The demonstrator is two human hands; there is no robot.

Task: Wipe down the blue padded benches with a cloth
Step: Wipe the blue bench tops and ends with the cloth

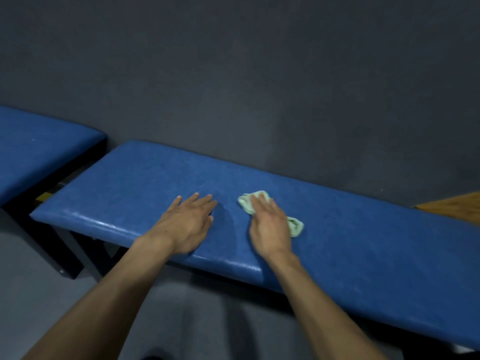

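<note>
Presently my right hand (270, 227) presses flat on the bunched cloth (294, 226), centre frame; left hand (187, 224) lies released on the bench (130, 183). Risk: bunching leaves unwiped streaks.

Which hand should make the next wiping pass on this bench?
Right hand: it already presses the green cloth flat on the bench. The left hand rests bare beside it.

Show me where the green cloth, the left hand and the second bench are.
green cloth (246, 203): head view, bunched end past the fingertips.
left hand (188, 224): head view, back of the hand, flat on the padding.
second bench (39, 152): head view, its blue padded top.
</note>
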